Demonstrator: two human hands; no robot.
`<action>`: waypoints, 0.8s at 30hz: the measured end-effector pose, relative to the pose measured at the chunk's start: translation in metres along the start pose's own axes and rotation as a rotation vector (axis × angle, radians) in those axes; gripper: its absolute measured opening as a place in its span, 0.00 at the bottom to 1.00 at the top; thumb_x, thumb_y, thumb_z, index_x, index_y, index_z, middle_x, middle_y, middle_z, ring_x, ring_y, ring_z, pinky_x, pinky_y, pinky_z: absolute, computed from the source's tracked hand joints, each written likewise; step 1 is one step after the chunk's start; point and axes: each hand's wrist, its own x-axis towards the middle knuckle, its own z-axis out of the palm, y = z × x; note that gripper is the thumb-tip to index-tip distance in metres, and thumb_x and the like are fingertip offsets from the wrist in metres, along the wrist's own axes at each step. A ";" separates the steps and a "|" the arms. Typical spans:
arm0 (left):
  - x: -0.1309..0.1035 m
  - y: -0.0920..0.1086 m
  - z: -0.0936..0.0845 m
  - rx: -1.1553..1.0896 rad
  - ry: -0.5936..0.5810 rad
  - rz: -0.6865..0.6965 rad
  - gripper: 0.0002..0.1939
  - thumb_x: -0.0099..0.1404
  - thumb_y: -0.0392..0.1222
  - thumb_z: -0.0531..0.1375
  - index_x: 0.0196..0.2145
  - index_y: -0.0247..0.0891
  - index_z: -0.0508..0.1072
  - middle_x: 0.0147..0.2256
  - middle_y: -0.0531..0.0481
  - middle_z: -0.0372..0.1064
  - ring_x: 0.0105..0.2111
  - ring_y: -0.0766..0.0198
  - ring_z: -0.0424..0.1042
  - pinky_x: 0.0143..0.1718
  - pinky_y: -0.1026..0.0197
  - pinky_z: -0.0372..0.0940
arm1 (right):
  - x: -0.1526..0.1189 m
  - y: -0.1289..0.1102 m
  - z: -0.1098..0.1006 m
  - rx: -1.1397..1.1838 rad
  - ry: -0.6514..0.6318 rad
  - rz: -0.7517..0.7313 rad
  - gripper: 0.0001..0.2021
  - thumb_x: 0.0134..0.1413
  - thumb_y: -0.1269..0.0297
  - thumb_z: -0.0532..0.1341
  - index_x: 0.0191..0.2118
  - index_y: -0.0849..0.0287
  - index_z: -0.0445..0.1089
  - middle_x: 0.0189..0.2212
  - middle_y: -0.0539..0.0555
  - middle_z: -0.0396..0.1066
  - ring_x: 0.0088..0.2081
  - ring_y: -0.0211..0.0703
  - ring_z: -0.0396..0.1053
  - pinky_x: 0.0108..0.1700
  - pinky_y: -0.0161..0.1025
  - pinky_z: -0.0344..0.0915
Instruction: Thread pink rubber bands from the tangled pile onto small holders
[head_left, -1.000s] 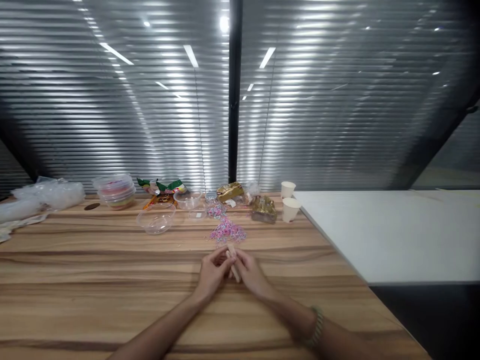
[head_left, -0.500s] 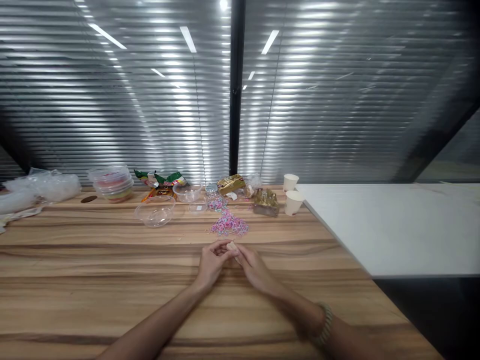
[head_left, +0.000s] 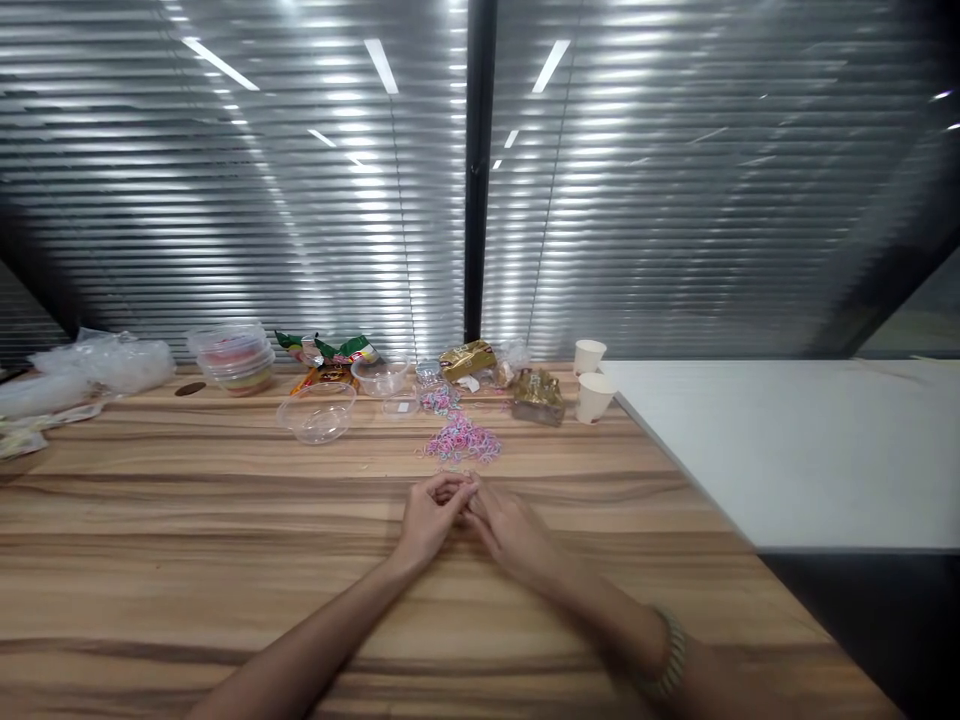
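Note:
Over the wooden table point(head_left: 225, 570) my hands meet with fingertips together. The thumb and fingers of my left hand point(head_left: 435, 515) are curled into a pinch. My right hand point(head_left: 510, 530) lies against it, fingers closed inward and thumb below. Between them is a small pale beige piece, now almost wholly covered by the fingers, its kind unclear. Just beyond the fingertips lies a loose pile of pink, purple and pale blue small rubber bands point(head_left: 463, 440). More bands lie at the mouth of a clear container point(head_left: 430, 374) behind the pile.
Clear plastic bowls point(head_left: 319, 415) and stacked tubs point(head_left: 232, 358) stand at the back left, near green snack wrappers point(head_left: 349, 350) and plastic bags point(head_left: 112, 368). Gold packets point(head_left: 537, 398) and two paper cups point(head_left: 595, 400) are at the back right. A white surface point(head_left: 750, 450) adjoins on the right.
My right hand has turned and closed further over the pale piece, which showed between the fingertips before and is now mostly hidden. The camera view has shifted slightly.

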 end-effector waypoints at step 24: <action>0.047 -0.013 -0.056 0.925 -0.100 0.533 0.13 0.61 0.35 0.51 0.38 0.38 0.74 0.38 0.45 0.71 0.40 0.58 0.64 0.42 0.56 0.60 | 0.001 0.004 0.006 0.065 0.140 0.225 0.16 0.61 0.64 0.42 0.45 0.60 0.63 0.30 0.57 0.70 0.32 0.43 0.68 0.33 0.33 0.57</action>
